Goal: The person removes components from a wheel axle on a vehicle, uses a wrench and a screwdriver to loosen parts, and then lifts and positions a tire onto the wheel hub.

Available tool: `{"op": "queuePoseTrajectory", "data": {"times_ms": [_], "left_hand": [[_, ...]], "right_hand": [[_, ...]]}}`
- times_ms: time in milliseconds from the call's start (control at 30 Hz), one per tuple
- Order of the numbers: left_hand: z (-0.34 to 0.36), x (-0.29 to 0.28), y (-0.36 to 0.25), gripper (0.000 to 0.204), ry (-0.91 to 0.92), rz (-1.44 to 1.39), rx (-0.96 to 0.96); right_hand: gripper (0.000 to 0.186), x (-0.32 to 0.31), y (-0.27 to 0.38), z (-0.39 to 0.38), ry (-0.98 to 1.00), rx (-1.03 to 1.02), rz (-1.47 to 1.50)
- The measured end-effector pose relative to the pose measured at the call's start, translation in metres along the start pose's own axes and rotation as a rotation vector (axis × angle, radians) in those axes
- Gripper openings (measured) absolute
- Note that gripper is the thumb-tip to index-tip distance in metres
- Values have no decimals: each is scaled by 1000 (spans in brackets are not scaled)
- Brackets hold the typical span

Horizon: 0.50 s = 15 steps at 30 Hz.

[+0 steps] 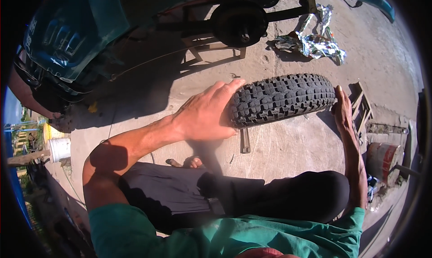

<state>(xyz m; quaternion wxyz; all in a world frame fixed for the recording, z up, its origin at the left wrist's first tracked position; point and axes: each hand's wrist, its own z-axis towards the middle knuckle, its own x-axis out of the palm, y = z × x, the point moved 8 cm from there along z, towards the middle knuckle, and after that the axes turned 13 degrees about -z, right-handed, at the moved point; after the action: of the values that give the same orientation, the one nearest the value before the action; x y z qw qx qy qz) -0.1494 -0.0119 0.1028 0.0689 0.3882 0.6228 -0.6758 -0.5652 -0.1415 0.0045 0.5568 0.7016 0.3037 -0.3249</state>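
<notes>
A black knobbly tyre [285, 98] stands on edge in front of me, its chunky tread facing up and its ends tilted slightly. My left hand [209, 109] is spread round its left end, thumb toward me and fingers on the far side. At the opposite end my right hand [343, 111] presses against the tyre, most of its fingers out of sight. Whether a rim sits inside the tyre is hidden. On the ground below it, part of a metal tube-like tool [245, 143] shows. Beyond is a dark round hub [238, 24] with a short stub at its centre.
A blue-green vehicle body [67, 42] fills the far left. Beneath the hub is a metal stand [213, 48]. Crumpled silver foil [319, 44] lies far right. A wooden-looking frame [360, 109] and a red-and-white can [384, 159] are at right, a white bucket [60, 150] at left.
</notes>
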Motion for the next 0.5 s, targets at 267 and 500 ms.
{"op": "queuePoseTrajectory", "data": {"times_ms": [267, 500], "left_hand": [[-79, -51, 89, 112, -47, -35, -181], [-175, -40, 150, 120, -308, -243, -571]], "right_hand": [[60, 61, -11, -9, 359, -42, 284], [62, 171, 6, -14, 631, -107, 484]]}}
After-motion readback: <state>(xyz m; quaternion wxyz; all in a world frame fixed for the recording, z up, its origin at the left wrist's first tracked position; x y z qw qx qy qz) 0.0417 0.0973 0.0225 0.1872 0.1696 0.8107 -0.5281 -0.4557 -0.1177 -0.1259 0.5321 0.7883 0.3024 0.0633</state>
